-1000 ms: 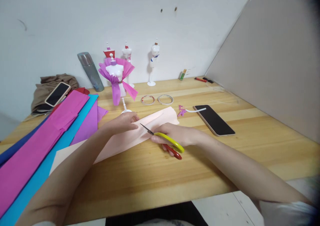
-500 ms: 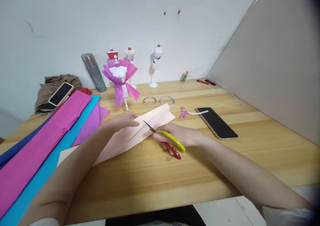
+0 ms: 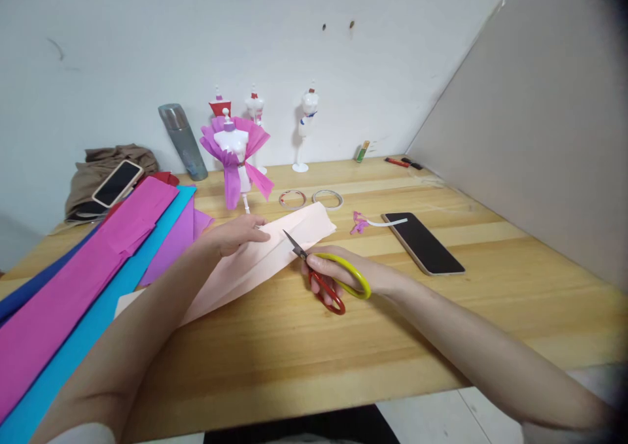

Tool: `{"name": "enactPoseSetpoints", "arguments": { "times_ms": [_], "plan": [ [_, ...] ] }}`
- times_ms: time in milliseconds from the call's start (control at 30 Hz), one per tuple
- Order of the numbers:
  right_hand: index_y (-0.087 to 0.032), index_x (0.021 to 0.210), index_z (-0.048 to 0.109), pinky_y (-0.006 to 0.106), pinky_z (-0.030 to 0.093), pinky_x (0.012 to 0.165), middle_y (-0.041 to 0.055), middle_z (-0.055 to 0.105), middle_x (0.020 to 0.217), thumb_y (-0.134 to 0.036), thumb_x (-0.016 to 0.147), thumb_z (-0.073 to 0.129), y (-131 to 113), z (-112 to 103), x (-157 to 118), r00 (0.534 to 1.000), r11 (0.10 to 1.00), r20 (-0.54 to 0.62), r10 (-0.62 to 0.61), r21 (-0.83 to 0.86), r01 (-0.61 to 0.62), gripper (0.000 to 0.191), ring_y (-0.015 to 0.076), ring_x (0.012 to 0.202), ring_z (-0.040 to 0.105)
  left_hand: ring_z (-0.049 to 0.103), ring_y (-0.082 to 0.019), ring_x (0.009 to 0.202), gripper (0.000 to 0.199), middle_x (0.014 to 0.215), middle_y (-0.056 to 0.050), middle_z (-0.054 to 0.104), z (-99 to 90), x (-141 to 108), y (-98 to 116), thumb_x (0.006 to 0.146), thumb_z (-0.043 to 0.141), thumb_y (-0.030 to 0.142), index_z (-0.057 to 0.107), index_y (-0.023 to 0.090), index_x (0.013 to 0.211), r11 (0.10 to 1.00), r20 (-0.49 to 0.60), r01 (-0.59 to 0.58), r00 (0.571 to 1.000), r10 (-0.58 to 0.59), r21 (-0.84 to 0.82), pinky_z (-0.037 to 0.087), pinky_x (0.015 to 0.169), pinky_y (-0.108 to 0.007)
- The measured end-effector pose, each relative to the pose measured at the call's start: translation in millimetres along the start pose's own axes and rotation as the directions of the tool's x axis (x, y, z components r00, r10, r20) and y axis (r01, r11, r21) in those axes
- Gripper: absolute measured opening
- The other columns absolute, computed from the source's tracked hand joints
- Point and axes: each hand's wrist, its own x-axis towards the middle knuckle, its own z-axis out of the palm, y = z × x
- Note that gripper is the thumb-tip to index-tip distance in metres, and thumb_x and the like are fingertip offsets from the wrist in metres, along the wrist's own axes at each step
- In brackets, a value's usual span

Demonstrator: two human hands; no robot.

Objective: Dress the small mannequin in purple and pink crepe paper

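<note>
A long pale pink paper sheet (image 3: pixel 255 264) lies slanting across the wooden table (image 3: pixel 275 365), passing beneath my left forearm. My left hand (image 3: pixel 243 233) grips its upper edge, fingers pressed together. Scissors (image 3: pixel 338 277) with one yellow-green and one red handle are in my right hand (image 3: pixel 333 271), its fingers around the handles. The blades point up and left over the paper, close to my left fingertips. How far apart the blades are is hard to tell.
Behind stands a small mannequin (image 3: pixel 233 144) draped in purple and pink paper, with more mannequins behind. Tape rolls (image 3: pixel 328 200), a phone (image 3: pixel 424 242), a bottle (image 3: pixel 184 142) and coloured papers (image 3: pixel 98 267) surround the work area.
My right hand has turned a little and the scissor handles have spread wider apart. The paper's right end has shifted slightly left. My left hand stays on the paper.
</note>
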Motion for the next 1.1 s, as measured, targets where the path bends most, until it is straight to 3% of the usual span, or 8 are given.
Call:
{"name": "enactPoseSetpoints", "arguments": {
  "times_ms": [67, 200, 433, 567, 733, 867, 1000, 1100],
  "plan": [
    [-0.015, 0.09, 0.057, 0.022, 0.046, 0.045, 0.0043, 0.066, 0.071, -0.084, 0.086, 0.047, 6, 1, 3, 0.999, 0.999, -0.026, -0.044, 0.02, 0.045, 0.069, 0.0118, 0.048, 0.062, 0.072, -0.029, 0.099, 0.049, 0.104, -0.013, 0.078, 0.8, 0, 1, 0.064, 0.085, 0.039, 0.073, 0.012, 0.103, 0.985, 0.027, 0.047, 0.999, -0.043, -0.167, 0.054, 0.092, -0.04],
    [-0.015, 0.084, 0.058, 0.022, 0.045, 0.046, 0.0029, 0.064, 0.066, -0.082, 0.087, 0.047, 6, 3, 11, 0.996, 0.996, -0.027, -0.087, 0.012, 0.087, 0.068, 0.0121, 0.049, 0.063, 0.075, -0.029, 0.094, 0.053, 0.103, -0.015, 0.079, 1.6, -1, 2, 0.06, 0.089, 0.036, 0.075, 0.011, 0.105, 0.953, 0.047, 0.088, 0.996, -0.077, -0.29, 0.056, 0.089, -0.039],
    [-0.016, 0.086, 0.056, 0.022, 0.043, 0.044, 0.0, 0.061, 0.062, -0.082, 0.089, 0.046, 1, 5, 6, 0.998, 0.998, -0.019, -0.066, 0.015, 0.066, 0.066, 0.0122, 0.046, 0.061, 0.076, -0.026, 0.088, 0.05, 0.101, -0.012, 0.08, 0.0, 0, -3, 0.061, 0.091, 0.033, 0.076, 0.012, 0.104, 0.937, 0.06, 0.079, 0.996, -0.063, -0.34, 0.058, 0.086, -0.036],
    [-0.015, 0.089, 0.056, 0.022, 0.044, 0.047, 0.0033, 0.065, 0.071, -0.081, 0.089, 0.047, 5, 5, -5, 0.998, 0.998, -0.033, -0.049, 0.039, 0.05, 0.066, 0.013, 0.052, 0.065, 0.076, -0.023, 0.082, 0.05, 0.099, -0.013, 0.08, -3.2, 1, -5, 0.062, 0.091, 0.032, 0.076, 0.011, 0.105, 0.933, 0.04, 0.085, 0.996, -0.076, -0.35, 0.058, 0.079, -0.032],
    [-0.016, 0.087, 0.054, 0.021, 0.036, 0.044, -0.0007, 0.059, 0.059, -0.078, 0.092, 0.045, 3, 9, -9, 0.997, 0.996, -0.016, -0.08, 0.048, 0.081, 0.062, 0.0119, 0.046, 0.06, 0.076, -0.022, 0.081, 0.049, 0.099, -0.013, 0.08, -4.3, 1, -5, 0.064, 0.09, 0.029, 0.076, 0.01, 0.107, 0.926, 0.054, 0.096, 0.995, -0.082, -0.365, 0.059, 0.078, -0.03],
    [-0.017, 0.086, 0.053, 0.022, 0.037, 0.042, -0.0003, 0.06, 0.06, -0.08, 0.09, 0.044, 1, 9, -10, 0.998, 0.997, 0.005, -0.063, 0.049, 0.063, 0.064, 0.0116, 0.044, 0.058, 0.076, -0.022, 0.083, 0.05, 0.1, -0.013, 0.08, -4.9, -1, -4, 0.065, 0.09, 0.03, 0.076, 0.011, 0.108, 0.929, 0.065, 0.107, 0.994, -0.09, -0.354, 0.059, 0.079, -0.031],
    [-0.016, 0.089, 0.056, 0.023, 0.042, 0.044, 0.0006, 0.063, 0.066, -0.076, 0.09, 0.052, -3, -9, -17, 0.989, 0.999, 0.142, 0.036, -0.031, -0.032, 0.059, 0.0109, 0.045, 0.058, 0.076, -0.023, 0.085, 0.05, 0.102, -0.014, 0.08, -6.0, -3, -2, 0.066, 0.09, 0.03, 0.076, 0.011, 0.109, 0.935, 0.085, 0.118, 0.992, -0.094, -0.333, 0.06, 0.079, -0.031],
    [-0.018, 0.084, 0.055, 0.023, 0.046, 0.047, -0.0037, 0.057, 0.059, -0.064, 0.087, 0.066, -8, -29, -24, 0.932, 0.991, 0.338, 0.129, -0.08, -0.108, 0.048, 0.0111, 0.048, 0.058, 0.077, -0.024, 0.085, 0.048, 0.102, -0.014, 0.08, -7.0, -5, -1, 0.067, 0.089, 0.029, 0.076, 0.012, 0.109, 0.938, 0.096, 0.103, 0.992, -0.075, -0.331, 0.06, 0.075, -0.029]
  ]
}}
